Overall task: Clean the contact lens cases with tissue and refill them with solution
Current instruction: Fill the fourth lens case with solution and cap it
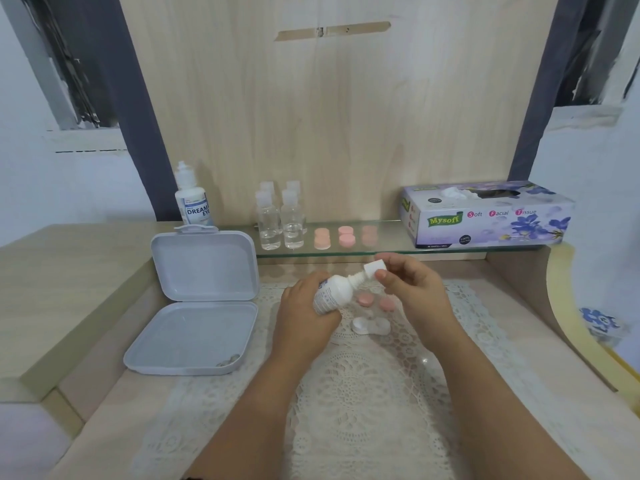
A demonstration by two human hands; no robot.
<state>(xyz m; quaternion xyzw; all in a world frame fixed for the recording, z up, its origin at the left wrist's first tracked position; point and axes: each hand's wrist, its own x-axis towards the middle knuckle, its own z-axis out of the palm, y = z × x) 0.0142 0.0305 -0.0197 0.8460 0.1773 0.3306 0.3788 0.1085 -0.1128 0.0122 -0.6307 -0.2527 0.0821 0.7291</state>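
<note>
Two hands meet above the lace mat [363, 382]: the left hand [304, 317] grips a white solution bottle [334, 294] tilted toward the right hand [412, 289], whose fingers pinch its cap [374, 268]. Just below lie an open contact lens case [370, 325] and two pink lids [365, 299]. Farther out sit an open white box [194, 306] and, on the glass shelf [381, 249], a tissue box [485, 216].

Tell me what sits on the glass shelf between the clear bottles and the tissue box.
In the head view, pink lens case caps lie in pairs between the clear bottles and the tissue box.

Head view: forward-down, close over desk [104, 341], 1 camera.
</note>
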